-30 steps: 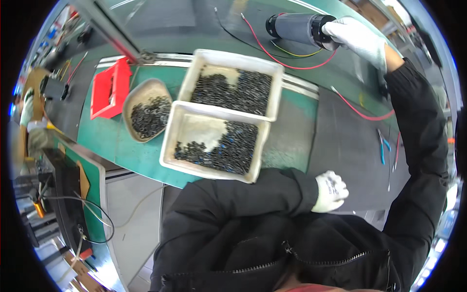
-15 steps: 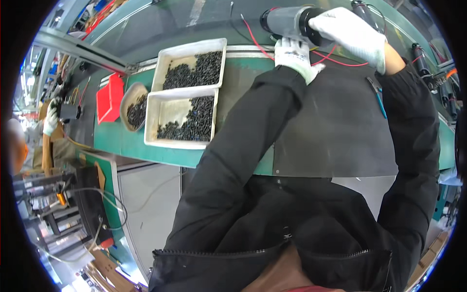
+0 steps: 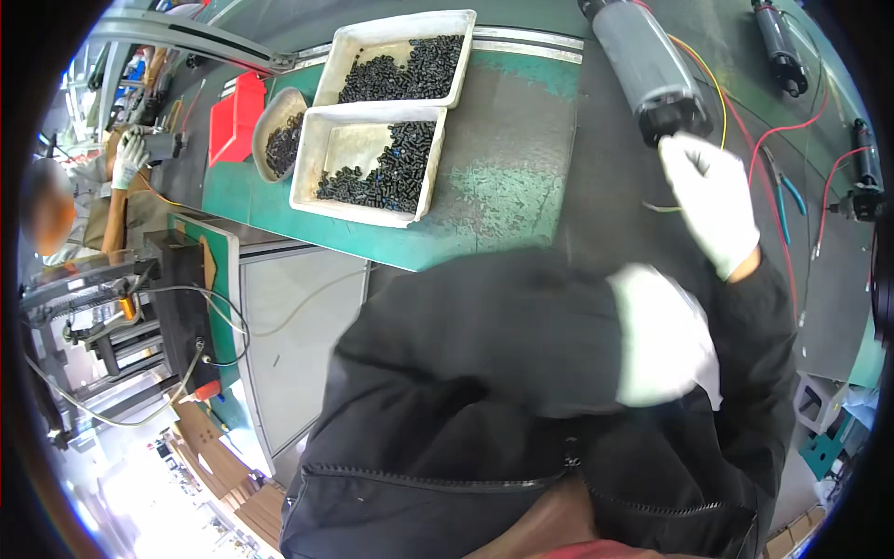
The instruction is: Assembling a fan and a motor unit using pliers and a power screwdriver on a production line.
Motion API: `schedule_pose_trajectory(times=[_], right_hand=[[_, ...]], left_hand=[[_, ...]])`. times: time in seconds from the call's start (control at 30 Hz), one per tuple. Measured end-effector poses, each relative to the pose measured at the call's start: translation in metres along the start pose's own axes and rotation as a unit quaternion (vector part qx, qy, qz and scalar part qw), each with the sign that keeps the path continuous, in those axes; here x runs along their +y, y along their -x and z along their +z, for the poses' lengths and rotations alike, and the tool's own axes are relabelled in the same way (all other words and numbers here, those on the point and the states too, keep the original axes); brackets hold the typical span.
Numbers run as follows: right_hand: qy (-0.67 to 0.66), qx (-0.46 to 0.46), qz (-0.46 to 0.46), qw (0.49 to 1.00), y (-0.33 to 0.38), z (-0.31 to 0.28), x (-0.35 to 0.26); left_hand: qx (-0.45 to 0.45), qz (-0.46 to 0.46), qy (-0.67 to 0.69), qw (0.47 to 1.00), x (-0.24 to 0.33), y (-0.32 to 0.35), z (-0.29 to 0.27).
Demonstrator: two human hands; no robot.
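A grey cylindrical motor (image 3: 643, 56) with black end caps lies at an angle on the far part of the bench, with yellow and red wires running beside it. My right hand (image 3: 712, 200), in a white glove, pinches the near end of that motor at its tip. My left hand (image 3: 666, 340), also gloved, is close in front of my body and smeared by motion. Its fingers cannot be made out, nor can anything they may hold. Beyond my right wrist, blue-handled pliers (image 3: 785, 191) rest on the dark mat.
Two white trays (image 3: 303, 168) of small black parts stand left of centre, beside an oval bowl (image 3: 261, 144) and a red bin (image 3: 233, 121). More motors (image 3: 778, 47) with wires lie at right. A co-worker's gloved hand (image 3: 130, 158) shows far left.
The motor has swung from lying crosswise to pointing toward me. My left hand has left it and drawn back toward my body; my right hand has come nearer. The view has shifted.
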State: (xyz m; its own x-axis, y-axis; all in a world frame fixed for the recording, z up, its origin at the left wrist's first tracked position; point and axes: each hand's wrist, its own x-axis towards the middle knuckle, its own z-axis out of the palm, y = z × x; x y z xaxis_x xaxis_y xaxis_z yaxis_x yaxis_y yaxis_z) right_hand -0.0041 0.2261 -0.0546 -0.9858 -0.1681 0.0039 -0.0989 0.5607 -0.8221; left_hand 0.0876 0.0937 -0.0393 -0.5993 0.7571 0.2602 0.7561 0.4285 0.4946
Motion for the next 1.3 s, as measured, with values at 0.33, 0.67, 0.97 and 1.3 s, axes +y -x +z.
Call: schedule_pose_trajectory(times=[0.33, 0.67, 0.97, 1.3], right_hand=[[-0.105, -0.102, 0.084, 0.986, 0.033, -0.007, 0.011], [0.062, 0.636, -0.165, 0.751, 0.040, -0.191, 0.117], [-0.068, 0.245, 0.001, 0.967, 0.003, -0.292, 0.185], [-0.229, 0.383, -0.116, 0.887, 0.049, -0.178, 0.058]], left_hand=[[-0.063, -0.390, -0.313, 0.863, -0.272, 0.061, -0.160], [-0.062, -0.372, -0.375, 0.847, -0.302, 0.079, -0.149], [-0.076, -0.346, -0.295, 0.887, -0.297, 0.072, -0.150], [-0.012, -0.352, -0.344, 0.870, -0.300, 0.055, -0.146]])
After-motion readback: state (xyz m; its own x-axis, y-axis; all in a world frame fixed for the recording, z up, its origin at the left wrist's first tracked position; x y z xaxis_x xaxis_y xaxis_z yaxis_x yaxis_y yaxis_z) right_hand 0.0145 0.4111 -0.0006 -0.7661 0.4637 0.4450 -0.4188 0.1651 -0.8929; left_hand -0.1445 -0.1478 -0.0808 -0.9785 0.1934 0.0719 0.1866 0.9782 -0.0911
